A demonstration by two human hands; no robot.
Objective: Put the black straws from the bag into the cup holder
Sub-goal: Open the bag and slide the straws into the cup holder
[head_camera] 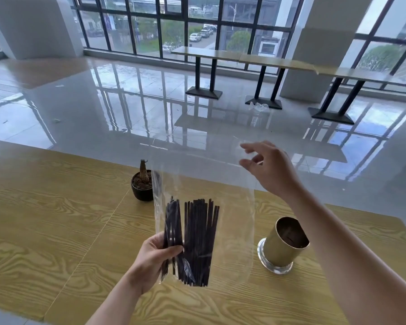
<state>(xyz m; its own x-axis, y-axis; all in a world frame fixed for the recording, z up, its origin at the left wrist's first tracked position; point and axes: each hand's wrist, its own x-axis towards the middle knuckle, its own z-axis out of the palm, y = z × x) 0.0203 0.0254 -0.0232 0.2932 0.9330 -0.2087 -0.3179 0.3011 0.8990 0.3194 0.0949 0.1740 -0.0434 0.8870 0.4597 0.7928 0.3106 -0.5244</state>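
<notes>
Nearest, the left hand (150, 259) grips the lower left part of the clear bag (234, 207), thumb across the front and fingers curled behind, pinching the film and part of the bundle of black straws (197, 238) through it; the straws stand roughly upright inside, their lower ends near the bottom of the bag, their tops well short of its mouth; the bag is held up off the wooden table (56, 231).

Just to the right, on the table, stands the metal cup holder (284, 247), upright on its flared base and apart from the bag; whether anything lies inside is too dark to tell.

Higher and farther, the right hand (270, 170) hangs by the bag's upper right corner, fingers loosely spread, thumb and forefinger parted; whether a fingertip touches the film cannot be told.

The step in hand looks like opening the mouth to reach the straws; to do it well, the left hand should keep its hold low and firm so the bundle does not slide or fan; the right should part the film at the top, reach down, gather the straws as one bunch near their tops, draw them straight up, then lower them into the holder.

Behind the bag sits a small potted plant (142, 184); beyond lie the glossy floor (103, 102), long tables (220, 55) and tall windows (174, 24).
</notes>
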